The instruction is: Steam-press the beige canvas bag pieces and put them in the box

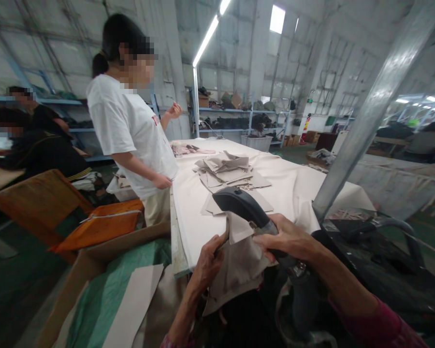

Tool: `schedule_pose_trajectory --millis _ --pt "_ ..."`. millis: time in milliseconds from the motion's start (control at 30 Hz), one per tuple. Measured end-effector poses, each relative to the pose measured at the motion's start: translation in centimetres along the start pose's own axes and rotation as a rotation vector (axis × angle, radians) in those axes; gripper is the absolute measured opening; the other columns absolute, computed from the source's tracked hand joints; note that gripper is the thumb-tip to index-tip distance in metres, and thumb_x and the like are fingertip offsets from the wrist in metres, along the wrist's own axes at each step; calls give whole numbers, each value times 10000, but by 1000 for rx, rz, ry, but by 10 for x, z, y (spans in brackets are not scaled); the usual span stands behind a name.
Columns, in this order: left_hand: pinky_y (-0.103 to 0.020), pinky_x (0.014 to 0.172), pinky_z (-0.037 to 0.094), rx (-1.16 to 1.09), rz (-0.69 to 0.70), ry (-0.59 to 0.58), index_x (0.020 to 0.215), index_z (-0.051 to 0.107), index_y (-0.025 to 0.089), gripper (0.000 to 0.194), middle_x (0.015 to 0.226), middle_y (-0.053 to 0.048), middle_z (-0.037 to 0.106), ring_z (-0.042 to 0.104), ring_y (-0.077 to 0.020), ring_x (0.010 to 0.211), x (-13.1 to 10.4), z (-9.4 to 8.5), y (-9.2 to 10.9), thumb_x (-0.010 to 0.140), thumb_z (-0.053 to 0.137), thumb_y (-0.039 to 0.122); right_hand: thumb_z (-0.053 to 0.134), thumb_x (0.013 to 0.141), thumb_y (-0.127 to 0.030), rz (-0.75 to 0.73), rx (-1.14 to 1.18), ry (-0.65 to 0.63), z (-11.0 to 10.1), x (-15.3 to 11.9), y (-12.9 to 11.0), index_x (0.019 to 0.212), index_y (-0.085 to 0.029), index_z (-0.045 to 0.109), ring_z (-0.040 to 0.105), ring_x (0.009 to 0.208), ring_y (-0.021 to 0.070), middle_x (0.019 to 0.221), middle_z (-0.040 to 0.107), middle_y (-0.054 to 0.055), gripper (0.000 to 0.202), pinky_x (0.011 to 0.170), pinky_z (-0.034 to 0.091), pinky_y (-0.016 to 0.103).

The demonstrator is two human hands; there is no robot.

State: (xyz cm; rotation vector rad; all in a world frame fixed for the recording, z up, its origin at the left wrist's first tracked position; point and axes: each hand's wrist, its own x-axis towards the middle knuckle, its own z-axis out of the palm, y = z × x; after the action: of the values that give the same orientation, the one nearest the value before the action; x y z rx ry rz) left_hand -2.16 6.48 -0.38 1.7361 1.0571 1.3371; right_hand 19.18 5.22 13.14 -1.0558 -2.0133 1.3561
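Observation:
My right hand (284, 239) is wrapped around a black curved hose handle (239, 200), whose rounded end points to the upper left over the table. A grey hose (300, 309) hangs below that hand. Between my hands a beige fabric piece (237, 270) droops in front of the table edge. My left hand (210, 261) is closed on this fabric's left edge. The fabric's upper flap lies against the underside of the handle; whether the right thumb also pinches it, I cannot tell. Just beyond, a loose pile of beige fabric pieces (224, 169) rests on the table.
A pale cloth (188, 227) covers the table. A metal post (362, 111) slants at the right, beside a black machine (387, 261). At left stand a cardboard box (90, 263) lined with green sheeting and an orange chair (105, 220). A person in a white shirt (126, 121) stands across.

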Motion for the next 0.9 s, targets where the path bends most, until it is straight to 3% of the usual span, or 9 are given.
schedule_pose_trajectory --millis 100,233,433,567,633,700,733,833,900 --pt "-288 838 421 -53 -77 93 974 687 202 383 886 -28 654 571 -210 883 0 -12 -6 664 502 76 578 793 -335 24 0 74 -13 -9 2 647 -128 548 481 440 94 507 559 -3 255 436 369 195" --pt "-270 873 417 22 -52 216 949 704 189 354 910 -28 679 587 -209 889 6 -40 -5 631 571 108 576 789 -345 71 -23 162 -29 -25 14 600 -135 532 487 433 103 483 562 6 286 444 371 208" --pt "-215 643 456 32 67 386 896 688 145 266 739 -9 643 568 -165 710 44 -73 34 644 651 221 544 818 -393 97 -25 202 -41 -42 38 577 -138 538 491 437 118 476 557 13 350 471 384 233" --pt "-210 632 467 -162 114 625 1020 618 161 359 862 -22 655 583 -152 750 72 -62 47 688 615 298 535 832 -415 72 -48 231 -47 -52 43 562 -141 536 499 452 125 482 564 23 384 494 392 241" --pt "-219 626 472 -174 -21 717 1006 600 165 344 821 -19 653 588 -143 719 72 -42 32 699 591 319 535 835 -412 64 -50 241 -49 -56 45 572 -142 538 503 463 128 486 568 26 377 502 393 241" --pt "-229 586 468 -103 -286 646 894 599 147 268 696 -13 627 582 -140 644 59 -17 7 712 571 342 541 831 -406 71 -44 246 -50 -59 47 579 -144 538 500 464 127 484 563 24 364 497 389 238" --pt "-234 554 462 -64 -437 525 827 586 145 240 644 -8 607 576 -140 601 49 -4 -6 724 555 359 544 827 -407 81 -39 243 -50 -60 49 577 -144 537 496 459 126 480 560 22 363 489 385 236" --pt "-252 445 425 -56 -601 287 684 541 148 200 502 5 546 538 -151 450 12 26 -29 704 579 343 540 823 -415 122 -26 212 -49 -59 57 559 -145 533 485 439 122 467 558 24 378 469 375 234" --pt "-252 435 411 67 -609 18 663 521 166 197 481 12 537 531 -150 416 -4 28 -24 745 538 345 533 823 -394 134 -34 185 -48 -55 63 550 -146 531 479 437 119 456 558 24 368 470 374 232"
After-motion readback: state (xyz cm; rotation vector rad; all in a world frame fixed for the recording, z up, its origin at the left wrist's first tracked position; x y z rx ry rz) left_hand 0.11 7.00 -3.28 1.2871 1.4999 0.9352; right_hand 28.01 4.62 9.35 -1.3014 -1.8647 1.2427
